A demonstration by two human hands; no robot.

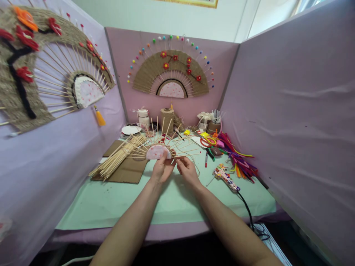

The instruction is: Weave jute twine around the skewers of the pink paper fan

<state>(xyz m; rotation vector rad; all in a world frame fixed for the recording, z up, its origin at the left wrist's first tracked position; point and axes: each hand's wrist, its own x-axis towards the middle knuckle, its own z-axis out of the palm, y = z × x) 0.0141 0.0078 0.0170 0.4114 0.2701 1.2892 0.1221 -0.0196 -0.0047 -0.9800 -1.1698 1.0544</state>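
Observation:
A half-round fan frame (155, 152) with a pink-spotted white face and thin wooden sticks fanning out from its curved edge is held above the table. My left hand (163, 168) grips it by the lower right part, thumb on the spotted face. At its right corner my right hand (188, 170) has thumb and fingertips pinched together close to the end of the curved rim. A thin pale cord hangs in a loop beside the right hand. What lies between the right fingertips is too small to make out.
A bundle of wooden sticks (119, 157) lies on cardboard (133, 171) at left. At right are a glue gun (226, 178) with a black cable, scissors (208, 141) and coloured pipe cleaners (238, 159). A twine spool (167, 120) stands behind. Finished fans (144, 75) hang on the partitions.

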